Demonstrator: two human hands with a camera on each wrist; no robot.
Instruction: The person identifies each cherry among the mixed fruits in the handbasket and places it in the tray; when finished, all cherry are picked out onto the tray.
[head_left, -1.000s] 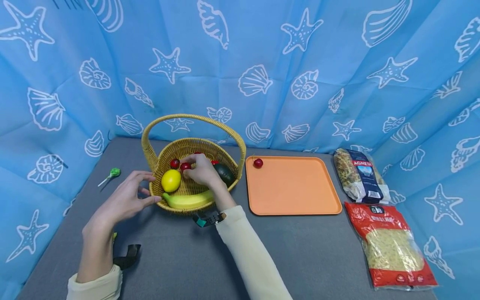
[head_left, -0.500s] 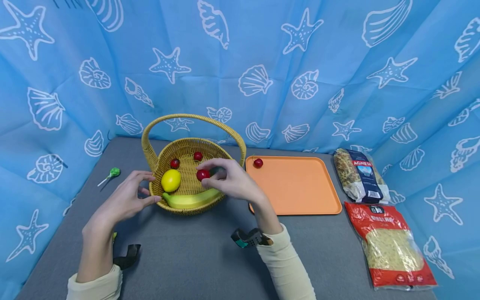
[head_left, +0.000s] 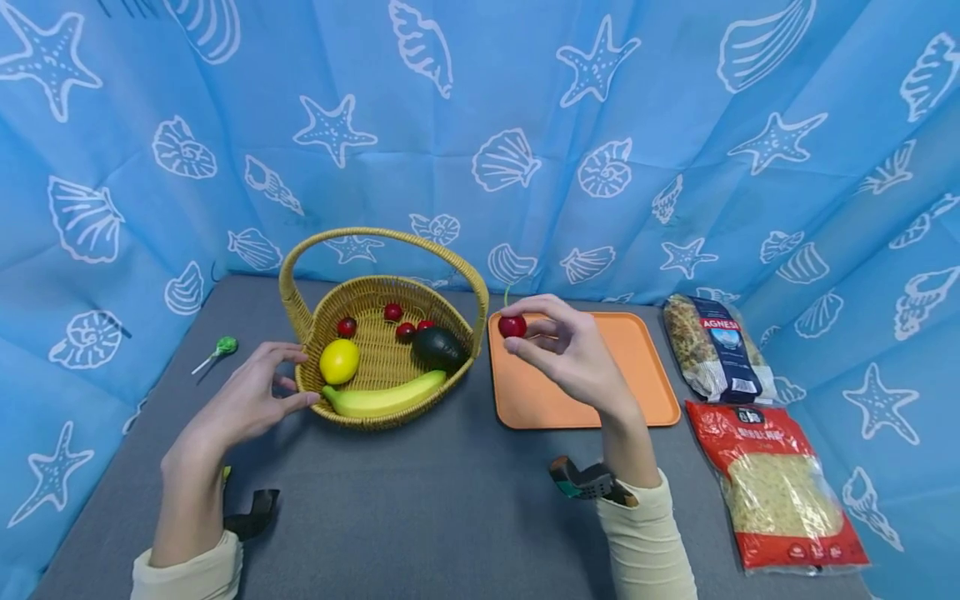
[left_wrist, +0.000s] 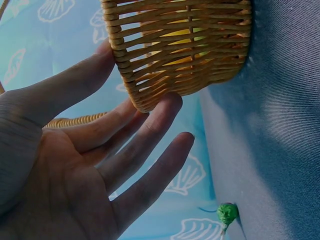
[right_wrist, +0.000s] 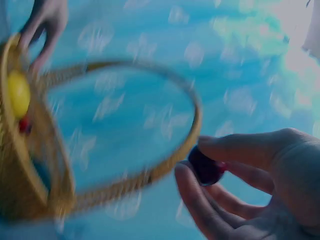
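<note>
My right hand [head_left: 558,342] pinches a red cherry [head_left: 513,326] between thumb and fingertips, over the left end of an orange tray [head_left: 585,408]. Its green stem points up, and in the right wrist view the cherry [right_wrist: 204,167] looks dark. My left hand [head_left: 251,396] touches the left rim of a wicker basket [head_left: 480,312] with thumb and fingertips, fingers spread and fairly straight in the left wrist view. Inside the basket are a lemon [head_left: 339,361], a banana [head_left: 386,397], an avocado [head_left: 438,348] and several cherries [head_left: 393,312]. The cherry seen earlier on the tray is hidden.
The basket's tall handle [head_left: 382,233] arches over it. A green-wrapped lollipop [head_left: 227,344] lies left of the basket. Right of the tray lie an Agnesi pasta bag [head_left: 720,346] and a red food bag [head_left: 780,492]. A blue shell-patterned curtain [head_left: 420,158] surrounds the grey table.
My right hand has lifted a cherry from the basket and carried it right, over the tray. The left hand stays at the basket rim.
</note>
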